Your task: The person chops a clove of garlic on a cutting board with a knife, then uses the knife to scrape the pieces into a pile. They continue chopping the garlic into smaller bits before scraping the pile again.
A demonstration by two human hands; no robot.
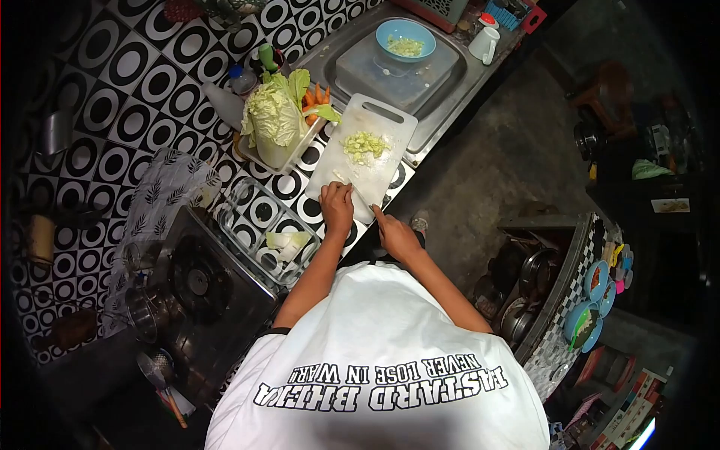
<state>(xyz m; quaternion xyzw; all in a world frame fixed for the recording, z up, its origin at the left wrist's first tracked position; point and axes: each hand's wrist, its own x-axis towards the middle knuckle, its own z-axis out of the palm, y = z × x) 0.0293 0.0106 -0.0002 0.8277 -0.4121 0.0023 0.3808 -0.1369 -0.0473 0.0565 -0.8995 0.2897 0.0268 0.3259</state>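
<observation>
On the white cutting board [403, 135], my right hand [397, 237] is closed around a knife, its index finger stretched along it. The knife's blade [361, 198] slants up and left towards my left fingertips. My left hand [337, 207] is closed, fingers curled at the board's near left, over a pale piece of napa cabbage mostly hidden under it. Small pale bits lie just beyond these fingertips. Farther up the board rests a pile of chopped napa cabbage [366, 147].
A container [283, 166] beyond the board holds a napa cabbage [274, 112] and carrots [318, 97]. A blue bowl [426, 43] of chopped pieces stands over the sink. At left are a glass dish [241, 201] with cabbage pieces and a gas stove [225, 300].
</observation>
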